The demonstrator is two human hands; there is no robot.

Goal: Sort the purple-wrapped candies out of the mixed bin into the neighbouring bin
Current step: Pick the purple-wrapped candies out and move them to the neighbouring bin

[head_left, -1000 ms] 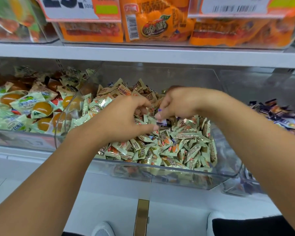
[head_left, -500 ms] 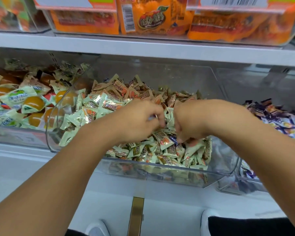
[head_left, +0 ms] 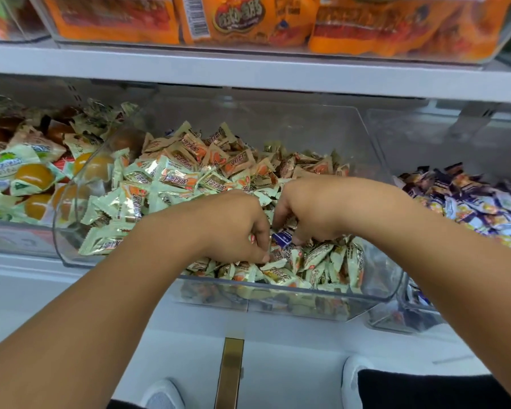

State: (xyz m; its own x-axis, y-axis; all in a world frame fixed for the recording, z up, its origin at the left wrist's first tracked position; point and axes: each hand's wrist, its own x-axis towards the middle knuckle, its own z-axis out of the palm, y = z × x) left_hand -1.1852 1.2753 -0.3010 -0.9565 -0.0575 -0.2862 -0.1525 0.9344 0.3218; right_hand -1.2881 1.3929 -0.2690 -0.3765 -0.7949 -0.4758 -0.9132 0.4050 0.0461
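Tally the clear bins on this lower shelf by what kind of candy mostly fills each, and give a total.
Pale green-wrapped candies: 1, the middle bin, where the left hand and right hand dig around one purple-wrapped candy
Purple-wrapped candies: 1, the right bin
Orange jelly cups: 1, the left bin
Total: 3

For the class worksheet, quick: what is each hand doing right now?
Left hand: fingers curled down into the mixed bin; what it holds cannot be told.
Right hand: fingers curled by a purple-wrapped candy; grip cannot be told.
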